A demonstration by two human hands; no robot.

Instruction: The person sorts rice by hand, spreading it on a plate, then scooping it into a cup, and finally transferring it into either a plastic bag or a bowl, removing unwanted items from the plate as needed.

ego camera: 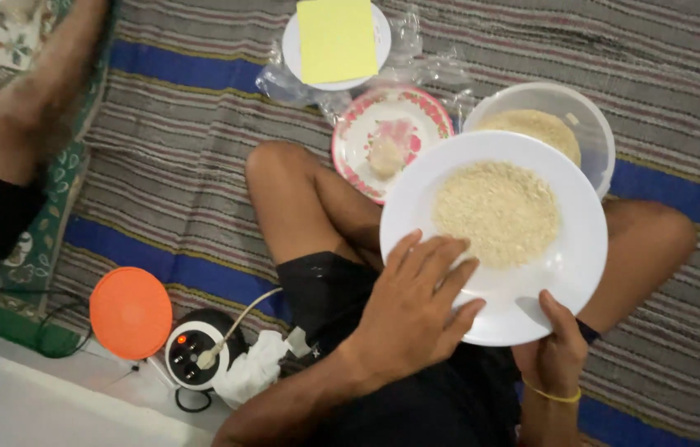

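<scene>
Sitting cross-legged on a striped mat, person holds a white plate of pale crumbs above the lap. Right hand grips plate's near rim from below, thumb up over the edge, other fingers hidden under the plate so their spread can't be told; yellow band on that wrist. Left hand lies flat on the plate's left-near rim, fingers slightly spread and extended, tips at the edge of the crumb pile, pinching nothing visible.

Just behind the plate: clear plastic tub with more crumbs, partly covered by the plate's far edge. Left of it, touching or nearly so, a red-patterned plate with a pale lump in the middle. Farther back, a round white lid with a yellow square sheet on top, sitting on crumpled clear plastic.

Lower left: orange round lid, beside it a black round device with red light and white cord, white cloth just beside that. Another person's bare leg upper left, well apart from the plate
</scene>
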